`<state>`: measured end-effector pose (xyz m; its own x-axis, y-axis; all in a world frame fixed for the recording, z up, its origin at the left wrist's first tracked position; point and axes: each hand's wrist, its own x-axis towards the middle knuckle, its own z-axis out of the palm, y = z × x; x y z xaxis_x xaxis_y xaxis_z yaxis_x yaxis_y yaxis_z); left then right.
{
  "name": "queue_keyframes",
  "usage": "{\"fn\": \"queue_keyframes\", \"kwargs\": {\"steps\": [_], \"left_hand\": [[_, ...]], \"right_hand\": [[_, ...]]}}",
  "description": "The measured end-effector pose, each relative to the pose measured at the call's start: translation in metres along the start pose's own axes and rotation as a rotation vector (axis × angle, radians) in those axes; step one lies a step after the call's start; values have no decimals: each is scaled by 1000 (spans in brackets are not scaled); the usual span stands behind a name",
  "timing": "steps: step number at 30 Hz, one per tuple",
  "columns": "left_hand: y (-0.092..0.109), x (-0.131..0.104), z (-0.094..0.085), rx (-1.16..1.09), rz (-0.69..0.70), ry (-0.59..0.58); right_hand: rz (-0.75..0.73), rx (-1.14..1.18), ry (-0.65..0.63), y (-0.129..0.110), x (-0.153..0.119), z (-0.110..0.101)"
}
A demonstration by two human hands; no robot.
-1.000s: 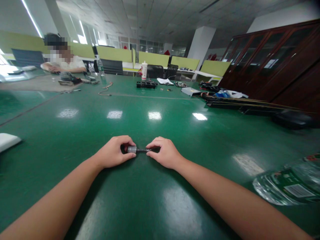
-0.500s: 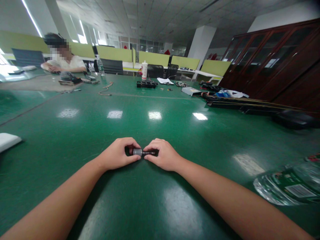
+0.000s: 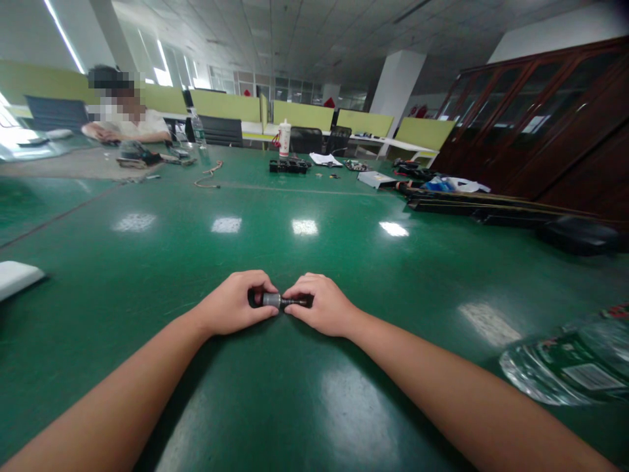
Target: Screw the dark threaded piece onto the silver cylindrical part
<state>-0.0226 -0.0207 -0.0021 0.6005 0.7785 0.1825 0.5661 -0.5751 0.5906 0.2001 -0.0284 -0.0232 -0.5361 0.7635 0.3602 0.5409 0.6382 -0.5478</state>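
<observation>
Low over the green tabletop [image 3: 275, 373], my left hand [image 3: 238, 303] pinches a small grey metal cylinder [image 3: 272, 299] between thumb and fingers. From the cylinder's right end runs a thin dark ridged shaft [image 3: 289, 301]. My right hand [image 3: 322, 305] has its thumb and fingertips closed around that shaft, whose far tip reaches toward the palm. The piece lies level, sideways between both hands, and the fingertips of the two hands nearly meet. Fingers partly hide it, so its exact kind is unclear.
A water bottle [image 3: 565, 367] lies at the right; a white object [image 3: 18, 278] is at the left edge. Farther back are a black part [image 3: 289, 166], a cord [image 3: 209, 176], a white cup [image 3: 284, 139] and long dark bars [image 3: 452, 202]. A person [image 3: 125, 115] sits far left.
</observation>
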Motion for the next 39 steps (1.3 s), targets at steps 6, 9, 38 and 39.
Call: {"fn": "queue_keyframes", "kwargs": {"steps": [6, 9, 38, 39], "left_hand": [[0, 0, -1, 25, 25, 9], [0, -1, -1, 36, 22, 13], [0, -1, -3, 70, 9, 33], [0, -1, -3, 70, 7, 32]], "right_hand": [[12, 8, 3, -1, 0, -1], [25, 11, -2, -1, 0, -2], [62, 7, 12, 0, -1, -2], [63, 6, 13, 0, -2, -2]]}}
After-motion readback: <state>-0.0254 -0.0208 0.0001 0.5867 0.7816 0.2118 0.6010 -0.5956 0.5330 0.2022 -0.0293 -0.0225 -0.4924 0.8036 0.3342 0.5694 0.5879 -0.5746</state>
